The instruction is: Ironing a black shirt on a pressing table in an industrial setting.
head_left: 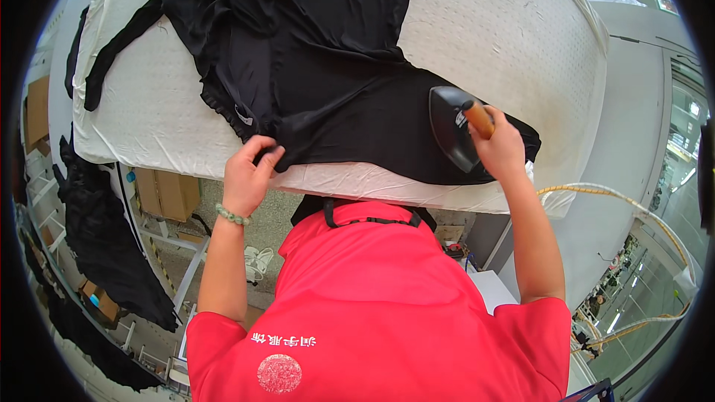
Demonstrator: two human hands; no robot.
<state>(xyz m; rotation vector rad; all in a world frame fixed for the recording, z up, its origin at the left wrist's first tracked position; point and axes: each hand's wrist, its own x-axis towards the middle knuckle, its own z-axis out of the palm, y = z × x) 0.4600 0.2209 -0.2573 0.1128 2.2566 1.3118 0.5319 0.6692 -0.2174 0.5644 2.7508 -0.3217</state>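
Note:
A black garment (320, 67) lies spread over a white padded ironing table (506, 37). My left hand (249, 171) pinches the garment's near hem at the table's front edge. My right hand (500, 150) grips the wooden handle of a dark iron (449, 125), which rests flat on the garment's right part near the front edge. A green bead bracelet (231, 215) circles my left wrist. My red shirt (372, 313) fills the lower middle of the view.
A black sleeve (112, 52) trails over the table's left end. More dark cloth (104, 246) hangs at the left below the table. Cardboard boxes (167, 193) stand under it. A yellow-wrapped hose (633, 212) curves at the right, beside a grey wall (625, 141).

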